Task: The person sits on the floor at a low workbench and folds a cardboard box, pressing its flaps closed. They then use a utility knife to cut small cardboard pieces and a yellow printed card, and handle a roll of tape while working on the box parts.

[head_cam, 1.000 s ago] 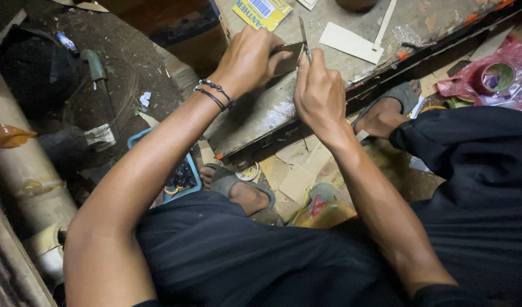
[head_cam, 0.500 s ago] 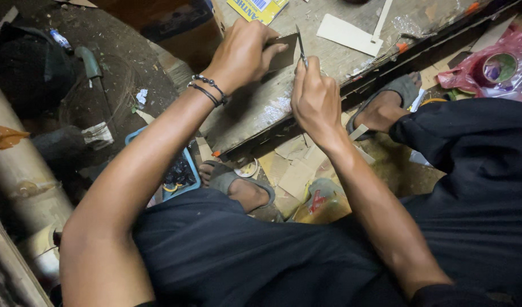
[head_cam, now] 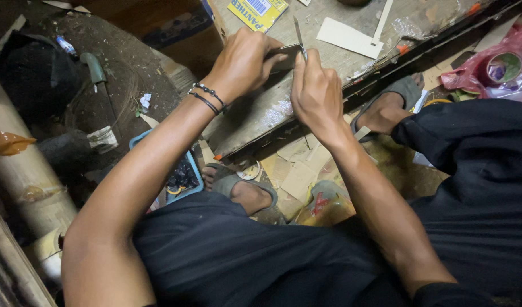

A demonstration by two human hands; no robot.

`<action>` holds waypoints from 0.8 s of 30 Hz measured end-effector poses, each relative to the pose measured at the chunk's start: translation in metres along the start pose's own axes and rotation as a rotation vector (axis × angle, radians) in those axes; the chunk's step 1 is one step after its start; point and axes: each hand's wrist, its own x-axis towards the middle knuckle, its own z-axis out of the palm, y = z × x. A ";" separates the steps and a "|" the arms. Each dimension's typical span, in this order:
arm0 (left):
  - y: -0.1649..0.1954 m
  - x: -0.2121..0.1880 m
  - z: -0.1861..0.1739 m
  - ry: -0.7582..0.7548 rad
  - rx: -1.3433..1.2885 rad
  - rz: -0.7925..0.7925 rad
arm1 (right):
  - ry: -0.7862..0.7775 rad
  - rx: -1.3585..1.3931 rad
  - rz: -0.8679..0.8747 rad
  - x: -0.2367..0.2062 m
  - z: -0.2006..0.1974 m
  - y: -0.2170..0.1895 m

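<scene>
At the far left a pale cardboard tube (head_cam: 22,170) lies along the floor, with a dark bag (head_cam: 36,74) above it. Just right of these, a blue tray (head_cam: 181,176) of small dark parts sits on the floor beside a foot in a grey sandal (head_cam: 232,185). The left hand (head_cam: 244,62), with black bracelets (head_cam: 207,96) on its wrist, presses down on a dark flat piece (head_cam: 284,57) that lies on the counter (head_cam: 261,113); its fingers are curled over the piece and pin it in place. A yellow printed box (head_cam: 258,11) lies on the counter just above that hand. Right beside it, the right hand (head_cam: 318,94) has its fingers clenched around a thin metal blade (head_cam: 299,37), which stands nearly upright with its lower end at the edge of the dark piece. Further right on the counter lies a white card (head_cam: 346,37) with a narrow white strip (head_cam: 382,20) touching it. Below the counter edge, the other foot rests in a sandal (head_cam: 386,105). At the far right a pink plastic bag (head_cam: 500,68) holds a roll of tape (head_cam: 500,68).
</scene>
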 end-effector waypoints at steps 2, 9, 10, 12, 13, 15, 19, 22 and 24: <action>0.001 0.000 0.000 -0.002 -0.006 -0.013 | -0.043 0.054 0.087 -0.001 0.002 0.000; 0.001 -0.001 0.001 0.010 0.000 0.020 | 0.035 0.048 0.020 -0.011 0.011 0.006; 0.001 -0.001 0.001 0.014 -0.005 0.013 | 0.031 0.054 0.017 -0.013 0.011 0.007; 0.001 -0.001 0.001 0.016 -0.006 0.008 | 0.024 0.045 0.018 -0.016 0.012 0.008; 0.000 -0.001 0.001 0.014 -0.003 0.009 | 0.020 0.031 0.022 -0.017 0.012 0.009; 0.000 -0.001 0.001 0.022 -0.006 0.018 | 0.008 0.003 0.033 -0.020 0.013 0.009; -0.002 -0.002 0.000 0.002 -0.012 0.013 | -0.004 0.017 0.055 -0.027 0.012 0.009; -0.002 -0.002 -0.002 -0.018 -0.008 0.021 | -0.028 0.050 0.076 -0.029 0.012 0.008; -0.001 -0.002 -0.002 -0.011 -0.006 0.038 | -0.019 0.039 0.059 -0.027 0.011 0.008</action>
